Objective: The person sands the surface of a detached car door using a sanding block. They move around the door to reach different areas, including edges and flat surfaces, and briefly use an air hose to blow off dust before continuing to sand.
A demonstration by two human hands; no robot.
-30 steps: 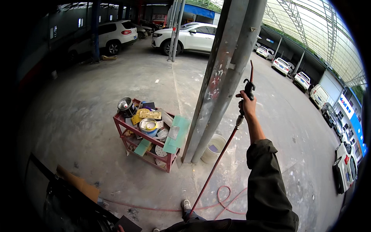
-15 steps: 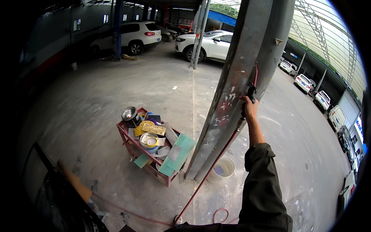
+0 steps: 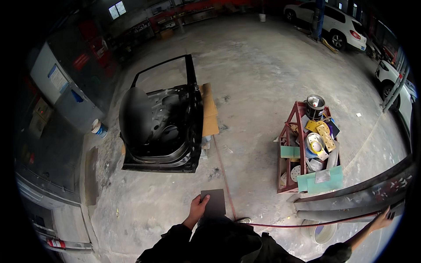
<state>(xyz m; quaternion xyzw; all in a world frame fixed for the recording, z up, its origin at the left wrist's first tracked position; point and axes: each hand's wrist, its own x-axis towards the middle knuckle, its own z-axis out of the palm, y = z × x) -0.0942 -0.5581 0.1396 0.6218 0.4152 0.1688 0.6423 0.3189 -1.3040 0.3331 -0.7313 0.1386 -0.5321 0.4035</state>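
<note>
In my left hand (image 3: 196,210) is a flat, dark grey rectangular sheet (image 3: 214,202) that looks like sandpaper, pinched at its left edge with the thumb on top. At the far right, my right hand (image 3: 380,220) is closed on a dark air blow gun (image 3: 390,214), mostly hidden in the shadowed rim of the view. A red hose (image 3: 302,225) runs left from it, low across my front. The hand is beside the grey steel pillar (image 3: 359,199). Ahead to the left lies a black car door (image 3: 186,140), its inner side up, partly blurred.
A red metal cart (image 3: 287,190) carries a paint can (image 3: 315,108), sanding blocks and green sheets. A white bucket (image 3: 325,233) stands by the pillar's foot. Cardboard (image 3: 210,116) sticks out beside the door. A small pail (image 3: 99,128) is near the left wall; white cars (image 3: 337,24) are parked far right.
My view has swung left, bringing the car door and my left hand with the sheet into sight. The pillar, blow gun and right hand are now at the right rim.
</note>
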